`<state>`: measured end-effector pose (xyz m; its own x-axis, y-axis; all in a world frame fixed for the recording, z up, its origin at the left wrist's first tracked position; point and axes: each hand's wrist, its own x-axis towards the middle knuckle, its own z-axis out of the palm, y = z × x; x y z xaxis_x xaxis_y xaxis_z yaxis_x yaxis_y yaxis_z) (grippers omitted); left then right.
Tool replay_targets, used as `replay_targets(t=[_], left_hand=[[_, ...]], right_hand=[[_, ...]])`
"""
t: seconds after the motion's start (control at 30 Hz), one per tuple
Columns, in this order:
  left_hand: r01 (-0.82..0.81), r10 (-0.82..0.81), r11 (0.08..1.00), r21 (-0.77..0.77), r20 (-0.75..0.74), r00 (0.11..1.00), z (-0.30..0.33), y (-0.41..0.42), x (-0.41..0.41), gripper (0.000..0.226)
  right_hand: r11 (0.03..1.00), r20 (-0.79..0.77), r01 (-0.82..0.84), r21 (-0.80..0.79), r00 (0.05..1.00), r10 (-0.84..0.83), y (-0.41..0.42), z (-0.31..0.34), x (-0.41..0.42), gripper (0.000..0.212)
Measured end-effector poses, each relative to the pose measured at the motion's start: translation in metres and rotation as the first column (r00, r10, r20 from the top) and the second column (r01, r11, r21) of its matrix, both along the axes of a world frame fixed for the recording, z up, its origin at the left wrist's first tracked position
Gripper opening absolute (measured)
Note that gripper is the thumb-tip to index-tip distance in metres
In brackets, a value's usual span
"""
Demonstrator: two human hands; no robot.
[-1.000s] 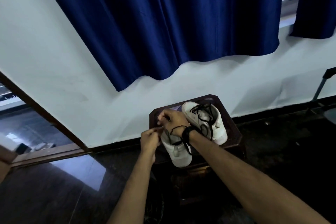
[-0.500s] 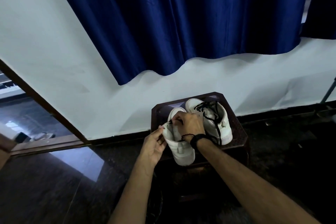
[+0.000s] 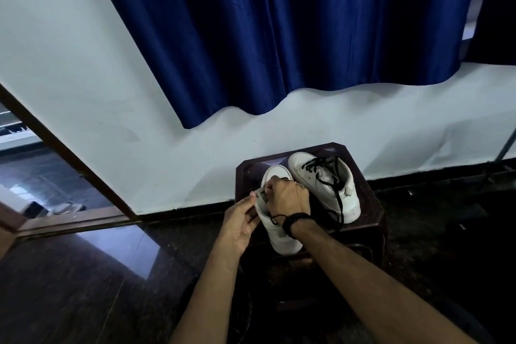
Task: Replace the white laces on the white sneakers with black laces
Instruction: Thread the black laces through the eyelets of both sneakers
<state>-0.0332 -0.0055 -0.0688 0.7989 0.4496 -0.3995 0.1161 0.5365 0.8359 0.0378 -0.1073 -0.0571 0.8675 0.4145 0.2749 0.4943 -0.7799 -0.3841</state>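
Two white sneakers stand on a small dark stool point(image 3: 374, 204). The right sneaker point(image 3: 329, 179) carries a loose black lace point(image 3: 337, 195) that trails down over its side. My right hand point(image 3: 287, 195) lies on top of the left sneaker point(image 3: 282, 234), fingers curled and pinching a black lace at the eyelets. My left hand point(image 3: 240, 220) holds the left side of that sneaker, its fingers curled against the upper. The left sneaker's lacing is hidden under my right hand. A black band sits on my right wrist.
The stool stands against a pale wall point(image 3: 111, 92) under a blue curtain point(image 3: 279, 36). Dark glossy floor point(image 3: 69, 288) spreads to the left and front. A wooden door frame point(image 3: 64, 153) runs diagonally at the left.
Both hands have come down from a raised lace pull onto the left sneaker. The view has shifted so the stool sits further right.
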Motion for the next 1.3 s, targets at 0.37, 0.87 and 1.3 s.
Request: replay_targets(t=[0.37,0.87,1.3], left_hand=[[-0.056,0.056,0.998,0.001,-0.062,0.996,-0.005,-0.003,0.02,0.026],[0.353,-0.245,0.7,0.621,-0.256,0.935,0.003,0.05,-0.006,0.02],[-0.113,0.101,0.977,0.18,0.072,0.992,-0.001,0.04,-0.008,0.026]], right_hand=[[0.988,0.02,-0.13,-0.088,0.991,0.133,-0.003,0.011,0.002,0.02],[0.989,-0.085,-0.123,-0.084,0.99,0.116,-0.009,0.045,0.015,0.03],[0.996,0.102,0.038,-0.076,0.994,-0.03,-0.005,-0.01,-0.021,0.053]])
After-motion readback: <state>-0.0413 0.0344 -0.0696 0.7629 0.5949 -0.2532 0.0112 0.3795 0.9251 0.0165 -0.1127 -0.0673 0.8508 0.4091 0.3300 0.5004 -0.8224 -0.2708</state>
